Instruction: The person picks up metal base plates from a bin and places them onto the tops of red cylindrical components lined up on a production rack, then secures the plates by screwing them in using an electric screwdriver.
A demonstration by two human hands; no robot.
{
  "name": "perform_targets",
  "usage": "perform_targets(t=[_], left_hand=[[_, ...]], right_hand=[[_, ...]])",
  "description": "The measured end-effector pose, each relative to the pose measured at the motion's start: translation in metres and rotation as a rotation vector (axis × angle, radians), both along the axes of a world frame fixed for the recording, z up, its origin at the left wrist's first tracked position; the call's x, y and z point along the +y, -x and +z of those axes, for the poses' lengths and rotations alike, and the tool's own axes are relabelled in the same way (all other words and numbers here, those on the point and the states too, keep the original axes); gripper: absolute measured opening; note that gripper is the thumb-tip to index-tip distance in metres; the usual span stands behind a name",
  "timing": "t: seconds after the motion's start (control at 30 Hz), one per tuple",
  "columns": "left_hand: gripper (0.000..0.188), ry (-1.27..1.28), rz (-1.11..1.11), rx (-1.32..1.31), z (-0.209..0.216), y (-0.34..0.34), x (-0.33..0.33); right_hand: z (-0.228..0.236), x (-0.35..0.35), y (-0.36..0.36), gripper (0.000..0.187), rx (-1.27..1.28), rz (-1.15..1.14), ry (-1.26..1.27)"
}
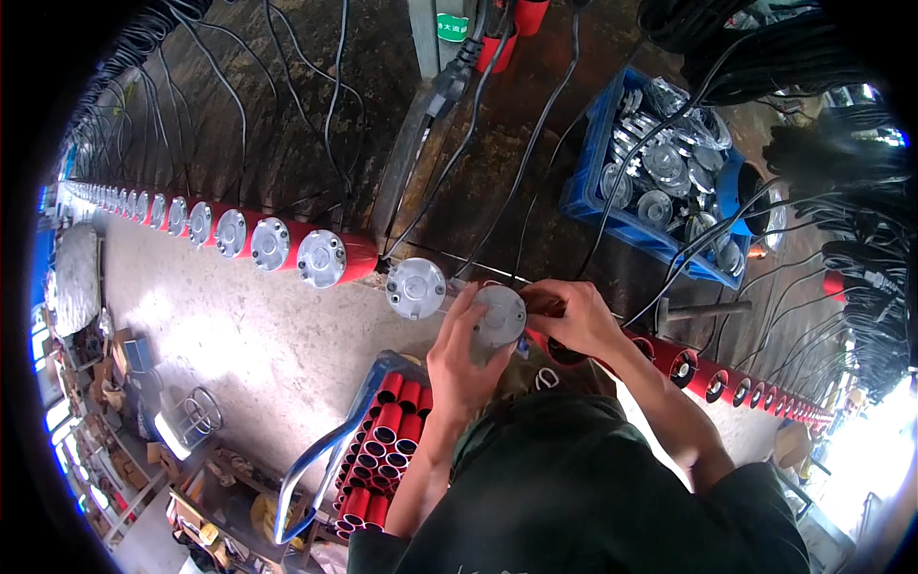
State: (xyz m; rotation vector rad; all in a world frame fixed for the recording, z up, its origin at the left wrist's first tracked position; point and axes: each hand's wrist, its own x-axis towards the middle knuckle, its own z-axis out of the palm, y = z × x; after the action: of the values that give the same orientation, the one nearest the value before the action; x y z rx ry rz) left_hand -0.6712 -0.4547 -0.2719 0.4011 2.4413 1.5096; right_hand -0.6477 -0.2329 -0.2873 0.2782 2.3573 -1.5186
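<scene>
My left hand (459, 359) grips a round silver metal end cap (500, 316) at the bench edge, its fingers and thumb around the cap's left side. Close beside the cap's right edge, my right hand (580, 320) has its fingertips pinched together; what lies between them is hidden. Under that hand shows the dark open end of a red tube. Just left of my left hand sits another silver cap (417, 288) with small screws around its rim. Beyond it, a capped red cylinder (325, 258) lies on its side.
A row of capped red cylinders (229, 232) runs left along the bench edge; open red tubes (716, 386) run right. A blue crate (622, 230) of metal caps stands behind, near a hammer (708, 311). Black cables cross the bench. Red tubes (382, 426) fill a cart below.
</scene>
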Motion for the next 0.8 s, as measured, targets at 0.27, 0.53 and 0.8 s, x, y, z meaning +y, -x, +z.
perform_targets(t=[0.27,0.53,0.8], left_hand=[[0.051,0.01,-0.016,-0.018,0.001,0.001,0.0],[0.048,0.034,-0.067,0.096,-0.013,0.001,-0.002],[0.051,0.036,-0.067,0.256,-0.04,-0.006,-0.012]], right_hand=[[0.009,0.0,0.004,0.037,-0.036,0.041,-0.037],[0.027,0.019,-0.013,0.037,0.018,-0.008,0.035],[-0.015,0.215,-0.126,0.02,-0.053,-0.208,-0.568]])
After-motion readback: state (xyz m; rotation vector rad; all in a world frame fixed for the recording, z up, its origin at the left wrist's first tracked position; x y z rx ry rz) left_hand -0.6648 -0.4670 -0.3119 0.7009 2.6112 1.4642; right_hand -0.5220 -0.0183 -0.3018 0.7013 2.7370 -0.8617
